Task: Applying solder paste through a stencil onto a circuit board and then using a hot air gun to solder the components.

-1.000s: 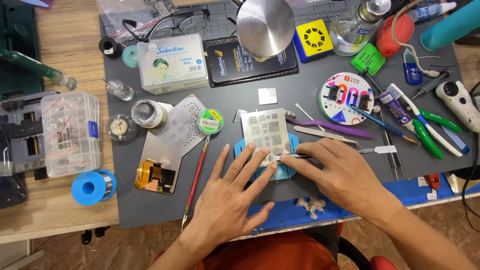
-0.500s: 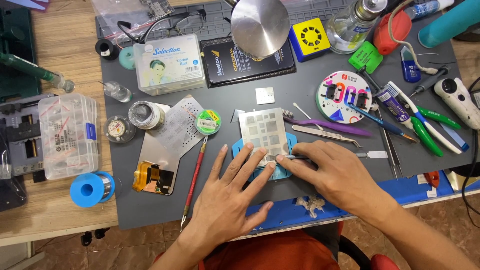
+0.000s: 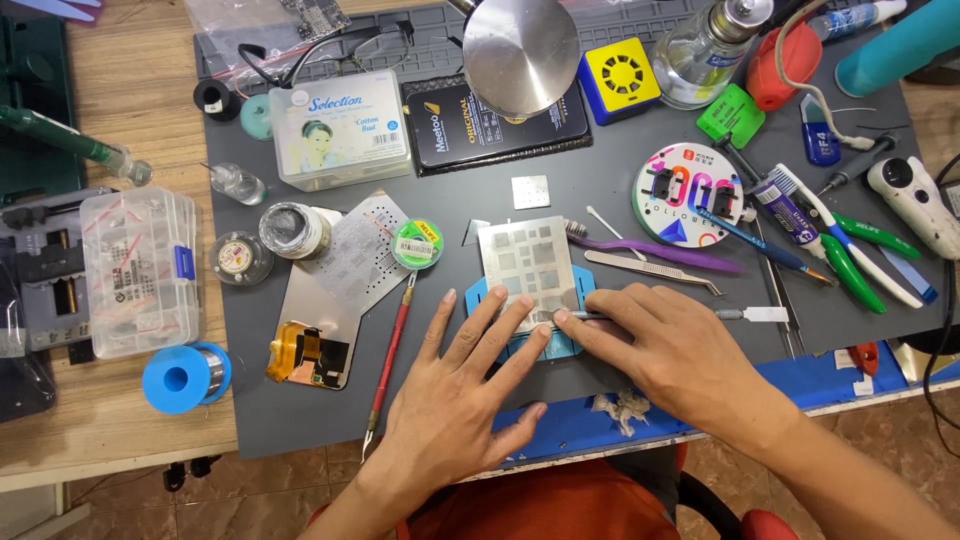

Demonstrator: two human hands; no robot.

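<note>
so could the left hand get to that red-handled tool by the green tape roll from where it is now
Probably yes: the left hand lies flat just right of the red-handled tool, with bare grey mat between them and nothing blocking.

Left hand flat on the grey mat, fingertips pressing the lower edge of the square metal stencil on its blue holder. Right hand pinches a thin metal scraper, tip touching the stencil's lower right corner. Tweezers lie just beyond the right hand.

Grey work mat on wooden bench, strewn with tools.
</note>
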